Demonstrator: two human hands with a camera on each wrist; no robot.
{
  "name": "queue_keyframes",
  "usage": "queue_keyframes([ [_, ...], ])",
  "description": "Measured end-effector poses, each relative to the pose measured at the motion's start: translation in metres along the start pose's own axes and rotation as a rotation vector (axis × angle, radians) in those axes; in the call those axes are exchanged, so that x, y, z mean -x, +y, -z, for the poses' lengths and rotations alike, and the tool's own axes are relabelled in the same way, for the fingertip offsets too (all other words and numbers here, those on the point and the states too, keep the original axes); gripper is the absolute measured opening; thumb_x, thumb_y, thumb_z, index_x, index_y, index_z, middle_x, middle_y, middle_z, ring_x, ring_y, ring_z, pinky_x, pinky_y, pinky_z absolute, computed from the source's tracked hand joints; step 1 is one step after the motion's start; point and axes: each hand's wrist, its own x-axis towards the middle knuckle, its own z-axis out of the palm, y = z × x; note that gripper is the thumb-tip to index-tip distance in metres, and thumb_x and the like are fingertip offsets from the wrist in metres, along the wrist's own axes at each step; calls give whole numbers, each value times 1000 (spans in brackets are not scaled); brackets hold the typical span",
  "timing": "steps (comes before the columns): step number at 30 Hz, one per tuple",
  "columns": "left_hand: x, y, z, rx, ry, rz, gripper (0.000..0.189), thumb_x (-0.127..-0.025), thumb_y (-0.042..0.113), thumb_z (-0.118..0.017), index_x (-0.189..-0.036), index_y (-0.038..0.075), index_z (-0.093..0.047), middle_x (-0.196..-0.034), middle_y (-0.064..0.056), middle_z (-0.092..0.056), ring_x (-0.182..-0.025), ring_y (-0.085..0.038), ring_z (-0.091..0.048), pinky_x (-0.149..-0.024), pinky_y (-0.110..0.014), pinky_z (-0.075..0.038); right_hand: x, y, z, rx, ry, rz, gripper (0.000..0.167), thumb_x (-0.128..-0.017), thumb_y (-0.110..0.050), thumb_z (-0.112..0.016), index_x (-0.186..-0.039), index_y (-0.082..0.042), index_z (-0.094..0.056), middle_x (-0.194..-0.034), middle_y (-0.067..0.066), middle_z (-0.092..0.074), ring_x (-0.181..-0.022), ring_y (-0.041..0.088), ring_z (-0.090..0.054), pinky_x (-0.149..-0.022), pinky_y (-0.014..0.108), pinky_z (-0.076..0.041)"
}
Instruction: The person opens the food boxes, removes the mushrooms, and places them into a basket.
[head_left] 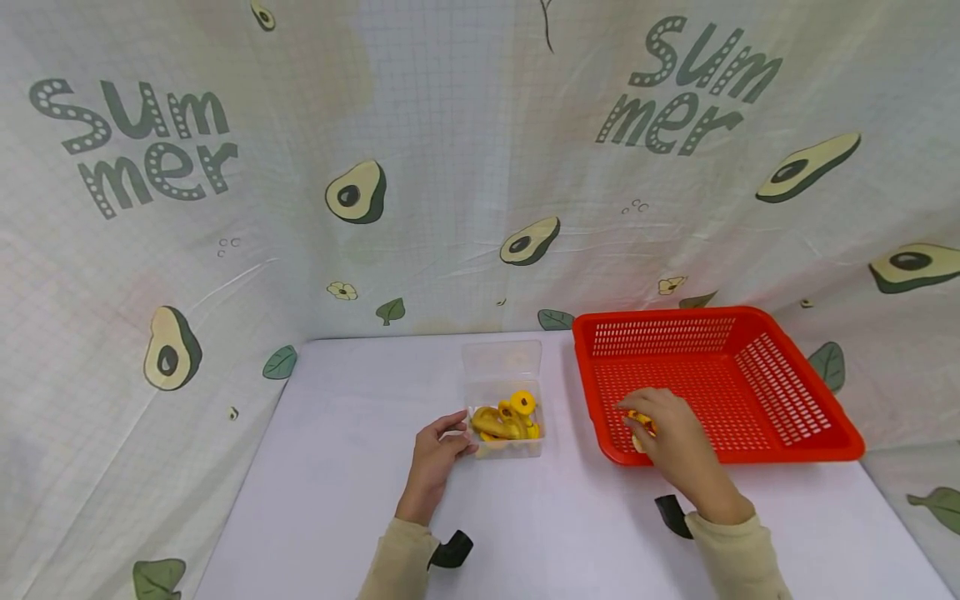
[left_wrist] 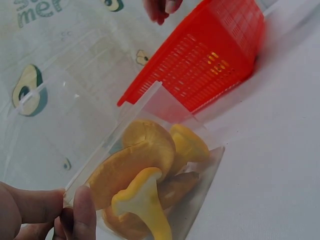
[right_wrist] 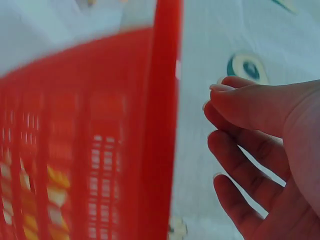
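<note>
My left hand (head_left: 437, 458) pinches the left side wall of a clear plastic box (head_left: 510, 450) with its lid folded back. Inside the box lie yellow and tan mushroom-shaped pieces (left_wrist: 142, 145); one yellow piece with a pale side (left_wrist: 142, 197) looks like a chanterelle. My right hand (head_left: 675, 437) is above the near left part of a red plastic basket (head_left: 810, 450). In the right wrist view its fingers are loosely bent, with nothing between them. Yellow and orange pieces (head_left: 642, 422) show in the basket beneath this hand, partly hidden by it and by the slotted wall.
A white-covered table (head_left: 360, 433) bears the box and the basket, the basket standing to the right of the box. Behind and at both sides hangs a pale curtain (head_left: 442, 125) printed with avocados and leaves. Dark straps' ends (head_left: 452, 550) stick out at both wrists.
</note>
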Motion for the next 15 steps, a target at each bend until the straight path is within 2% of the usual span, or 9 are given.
queue_keyframes([
  [8,2,1,1,18,0,-4,45,-97,-11,-65,-141,-14,-58,-113,-14,-57,-81,-12,-64,-77,-23,-64,-15,-35,-37,-70,-87,95,34,-77,6,-90,-106,-11,-81,-111,3,-76,-106,25,-68,-92,47,-63],
  [15,2,0,1,15,1,-3,45,-97,-11,-65,-141,-14,-58,-113,-15,-58,-82,-12,-65,-77,-23,-65,-29,-49,-59,-141,-136,159,36,-78,8,-89,-106,-12,-81,-112,0,-76,-108,23,-67,-95,45,-62],
])
